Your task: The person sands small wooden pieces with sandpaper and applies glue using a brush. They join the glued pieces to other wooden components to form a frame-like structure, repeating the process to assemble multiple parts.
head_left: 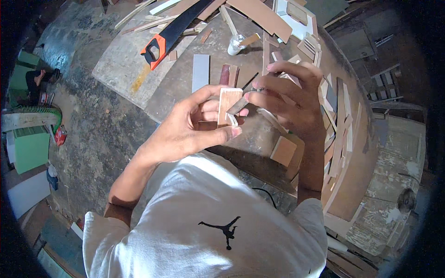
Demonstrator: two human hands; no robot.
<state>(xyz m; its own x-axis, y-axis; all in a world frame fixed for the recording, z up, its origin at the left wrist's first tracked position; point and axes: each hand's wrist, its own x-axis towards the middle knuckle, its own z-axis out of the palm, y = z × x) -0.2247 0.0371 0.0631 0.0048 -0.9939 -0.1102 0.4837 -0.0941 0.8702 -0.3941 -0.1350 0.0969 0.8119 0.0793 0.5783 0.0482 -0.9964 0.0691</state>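
My left hand [185,121] is closed on a small wooden block [226,104] with pale edges, gripping it between thumb and fingers above the table's near edge. My right hand [289,95] pinches a flat greyish blade-like tool [237,106], whose end meets the block's face. A thin dark rod [250,80] sticks out beside the right fingers; whether it belongs to the tool I cannot tell. Just beyond the hands lie a grey rectangular strip [200,72] and a reddish-brown wooden piece [224,76].
A handsaw with an orange-and-black handle [159,52] lies at the far left of the worktable [174,92]. Near the far middle stands a whitish cup [235,45] with sticks in it. Wood offcuts [340,125] crowd the right side; a square wooden piece [283,151] rests near the right forearm.
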